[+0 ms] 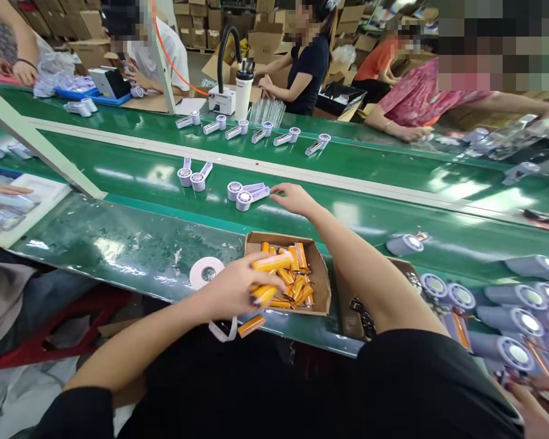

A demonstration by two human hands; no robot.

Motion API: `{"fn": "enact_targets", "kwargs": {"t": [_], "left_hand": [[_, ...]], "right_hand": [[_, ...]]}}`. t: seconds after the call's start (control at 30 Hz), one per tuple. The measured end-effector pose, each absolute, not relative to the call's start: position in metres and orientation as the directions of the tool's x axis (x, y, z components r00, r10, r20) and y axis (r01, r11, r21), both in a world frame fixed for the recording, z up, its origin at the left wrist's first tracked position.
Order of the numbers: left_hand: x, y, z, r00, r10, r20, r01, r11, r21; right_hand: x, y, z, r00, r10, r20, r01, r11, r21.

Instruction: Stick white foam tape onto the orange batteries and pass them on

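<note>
My left hand (238, 281) is closed around orange cylindrical batteries (272, 263), above the near side of an open cardboard box (322, 277). More orange batteries with thin wires (297, 283) lie heaped in that box. My right hand (295, 198) reaches over the green belt, its fingers slightly curled and apart. Its fingertips are at the handle end of a pale purple handheld fan body (256, 195); whether they touch it I cannot tell. A second fan body (235, 190) lies against it. One loose battery (251, 326) is near the bench edge, below my left hand.
A white ring (201, 272) lies left of the box. Two fan bodies (197, 181) sit farther left, and several more (283, 137) line the far side. Grey-purple fan units (512, 329) crowd the right. A slanted post (41, 140) stands left. Co-workers (306, 73) sit opposite.
</note>
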State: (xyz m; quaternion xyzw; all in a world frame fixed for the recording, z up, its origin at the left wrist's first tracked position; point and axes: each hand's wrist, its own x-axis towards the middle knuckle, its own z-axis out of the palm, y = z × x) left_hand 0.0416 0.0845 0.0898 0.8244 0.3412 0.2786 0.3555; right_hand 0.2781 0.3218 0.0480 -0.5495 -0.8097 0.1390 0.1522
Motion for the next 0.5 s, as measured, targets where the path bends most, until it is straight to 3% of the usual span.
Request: {"fn": "enact_targets", "kwargs": {"t": [0.1,0.17,0.33,0.4,0.5], "left_hand": [[0.095,0.123,0.07,0.789,0.602,-0.123,0.557,-0.616,0.557],[0.112,0.13,0.056,0.797,0.569,-0.202,0.596,-0.685,0.419],[0.093,0.098,0.04,0.831,0.543,0.119,0.511,-0.831,0.219],[0.08,0.091,0.036,0.841,0.499,0.21,0.461,-0.863,0.207],[0.075,0.095,0.026,0.819,0.529,0.224,0.48,-0.844,0.238]], "right_hand": [[0.27,0.323,0.043,-0.382,0.921,0.075,0.834,0.379,-0.401],[0.264,0.323,0.04,-0.43,0.898,0.09,0.811,0.428,-0.398],[0.257,0.312,0.038,-0.55,0.812,0.195,0.708,0.578,-0.406],[0.255,0.306,0.041,-0.561,0.801,0.21,0.678,0.59,-0.439],[0.251,0.297,0.044,-0.541,0.809,0.23,0.66,0.578,-0.48]]}}
